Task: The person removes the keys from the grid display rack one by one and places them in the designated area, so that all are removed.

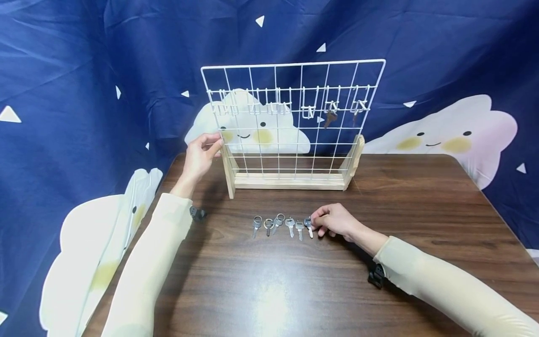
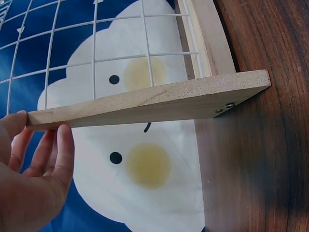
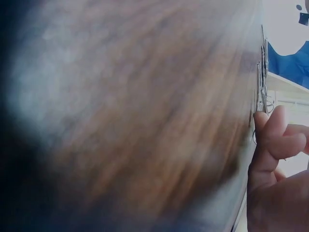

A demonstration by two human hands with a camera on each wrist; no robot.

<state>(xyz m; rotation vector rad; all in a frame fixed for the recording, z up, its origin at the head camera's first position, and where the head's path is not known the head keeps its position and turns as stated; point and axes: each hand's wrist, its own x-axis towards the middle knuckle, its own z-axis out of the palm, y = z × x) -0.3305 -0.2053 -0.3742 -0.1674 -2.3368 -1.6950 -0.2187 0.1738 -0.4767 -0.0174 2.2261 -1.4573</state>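
Note:
A white wire grid rack [image 1: 294, 127] in a wooden stand rises at the back of the table. My left hand [image 1: 201, 157] holds the top of its left wooden side piece [image 1: 229, 171]; the left wrist view shows the thumb and fingers on either side of the board [image 2: 145, 104]. Several silver keys [image 1: 290, 225] lie in a row on the table before the rack, some with rings. At the row's right end, my right hand [image 1: 334, 220] pinches a dark-headed key [image 1: 309, 225] at its head. In the right wrist view, the fingertips meet the keys edge-on, partly hidden.
Metal hooks line the upper grid; a brown key [image 1: 330, 118] hangs on one, and another key [image 1: 355, 115] hangs farther right. A brown wooden table [image 1: 421, 210] carries the stand. Behind it hangs a blue curtain [image 1: 147, 70] with clouds.

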